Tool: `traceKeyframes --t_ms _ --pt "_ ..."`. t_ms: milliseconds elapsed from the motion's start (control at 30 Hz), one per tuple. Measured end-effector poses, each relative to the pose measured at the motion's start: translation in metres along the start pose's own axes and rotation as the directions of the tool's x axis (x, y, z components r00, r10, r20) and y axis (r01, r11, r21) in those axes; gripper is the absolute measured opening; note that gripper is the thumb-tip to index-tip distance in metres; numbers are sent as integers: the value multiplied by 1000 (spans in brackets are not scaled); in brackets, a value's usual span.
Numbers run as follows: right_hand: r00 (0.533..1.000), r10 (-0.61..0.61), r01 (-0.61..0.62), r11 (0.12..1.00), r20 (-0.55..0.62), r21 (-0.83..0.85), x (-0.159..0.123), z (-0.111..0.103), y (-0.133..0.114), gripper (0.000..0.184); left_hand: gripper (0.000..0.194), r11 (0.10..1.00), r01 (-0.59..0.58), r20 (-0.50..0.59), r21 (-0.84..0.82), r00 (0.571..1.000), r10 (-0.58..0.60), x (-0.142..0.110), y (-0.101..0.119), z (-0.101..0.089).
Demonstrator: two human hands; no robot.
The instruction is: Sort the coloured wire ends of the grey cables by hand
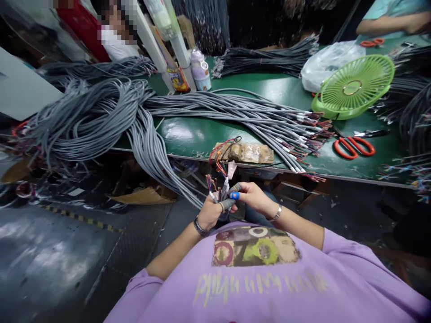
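In front of my chest, my left hand (211, 212) is closed around a bunch of grey cables (180, 185) whose stripped ends show coloured wires (211, 182). My right hand (251, 196) pinches at the same cable ends, its thumb wrapped in blue tape. Grey coverings wrap some of my fingers. Just beyond the hands, a wooden block (256, 153) with a lump and thin red and black wires sits at the table's edge. From my left hand the cables run up leftward to a large coil of grey cable (97, 121).
A row of grey cables (215, 105) with stripped ends lies across the green table (182, 134). To the right are orange-handled scissors (354, 147), a green fan (353, 87) and a plastic bag (330, 63). A bottle (201, 72) stands by a post. Other people stand across the table.
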State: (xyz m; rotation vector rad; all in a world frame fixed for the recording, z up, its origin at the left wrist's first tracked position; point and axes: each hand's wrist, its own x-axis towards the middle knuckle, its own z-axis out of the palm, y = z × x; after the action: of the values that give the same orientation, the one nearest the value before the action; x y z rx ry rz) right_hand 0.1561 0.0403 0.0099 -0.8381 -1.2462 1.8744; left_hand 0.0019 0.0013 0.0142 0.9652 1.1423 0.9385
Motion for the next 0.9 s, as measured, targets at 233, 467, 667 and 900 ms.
traceKeyframes --t_ms 233,467,667,900 --pt "985 -36 19 995 -171 -103 -1 -1 5 29 22 993 -52 -170 -107 985 34 -2 3 5" --pt "985 -32 26 999 -169 -37 -2 -2 9 29 25 979 -66 -264 -193 964 13 3 6 5" --pt "995 -24 21 999 -92 -31 5 4 -3 29 23 991 -76 -233 -109 971 49 6 -4 4" --pt "1000 15 -15 1000 -15 -28 9 4 -4 29 23 992 -53 -216 -113 976 28 5 -4 6"
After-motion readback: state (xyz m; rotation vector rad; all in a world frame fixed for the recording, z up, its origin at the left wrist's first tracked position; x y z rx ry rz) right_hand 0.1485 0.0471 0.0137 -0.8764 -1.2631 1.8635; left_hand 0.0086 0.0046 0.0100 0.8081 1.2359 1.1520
